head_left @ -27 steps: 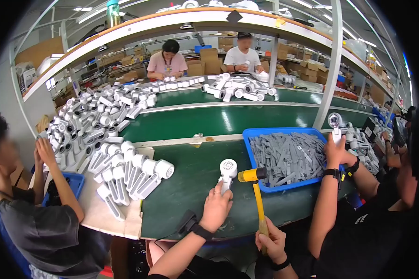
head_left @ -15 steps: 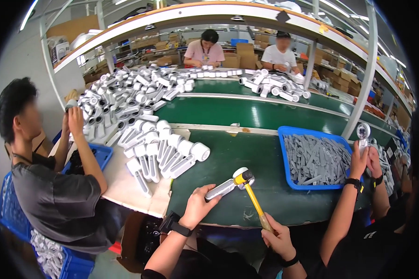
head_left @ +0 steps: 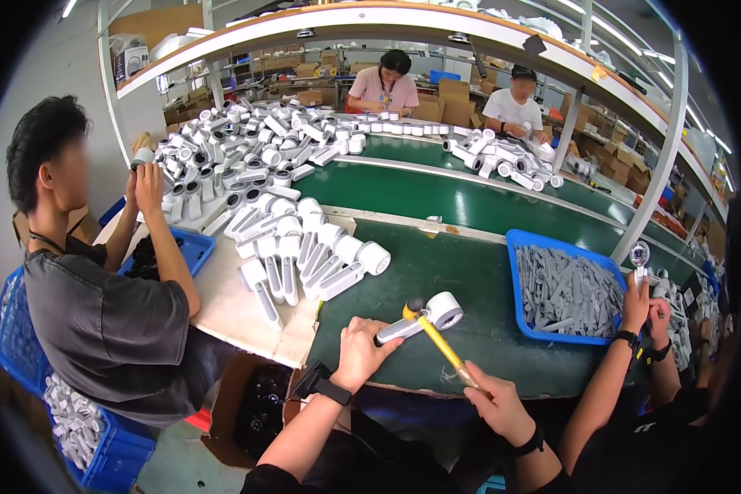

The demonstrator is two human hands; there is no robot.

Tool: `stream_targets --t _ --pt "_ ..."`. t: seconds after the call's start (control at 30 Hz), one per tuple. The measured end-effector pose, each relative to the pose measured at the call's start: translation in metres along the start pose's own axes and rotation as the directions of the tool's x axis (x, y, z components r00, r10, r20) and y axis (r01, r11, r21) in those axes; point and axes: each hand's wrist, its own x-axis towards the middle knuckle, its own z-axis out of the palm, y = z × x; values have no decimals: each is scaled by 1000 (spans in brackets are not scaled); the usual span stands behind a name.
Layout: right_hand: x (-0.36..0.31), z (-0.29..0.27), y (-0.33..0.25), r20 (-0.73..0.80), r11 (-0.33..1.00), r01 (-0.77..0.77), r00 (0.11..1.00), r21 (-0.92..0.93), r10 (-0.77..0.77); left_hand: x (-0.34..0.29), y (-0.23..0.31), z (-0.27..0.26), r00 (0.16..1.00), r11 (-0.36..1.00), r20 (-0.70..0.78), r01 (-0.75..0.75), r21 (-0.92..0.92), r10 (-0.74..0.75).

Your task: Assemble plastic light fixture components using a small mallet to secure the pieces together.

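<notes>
A white handheld fan housing with a round hollow head and a grey-trimmed handle lies on the green work surface in front of me. The fingers of my left hand are closed around its handle end. My right hand grips the wooden-looking lower end of a yellow-handled mallet. The mallet's black and yellow head is over the housing's handle, near the round head. Whether it touches cannot be made out.
Several similar housings are heaped on cardboard at left, before a larger pile. A blue tray of grey strips stands at right. Co-workers sit on both sides and across the green conveyor. A metal post rises at right.
The mallet head has shifted from the housing's round head toward its handle, uncovering the ring. The housing lies flatter, still in my left hand. The whole view has shifted slightly.
</notes>
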Motion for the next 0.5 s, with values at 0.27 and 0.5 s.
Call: stream_targets --t 0.27,0.5 --pt "9 7 -4 41 992 47 998 -120 -42 -3 -2 2 999 997 -44 -4 73 8" --pt "0 6 -3 -35 991 11 999 -131 -16 -4 -1 2 1000 998 -3 18 53 -18"
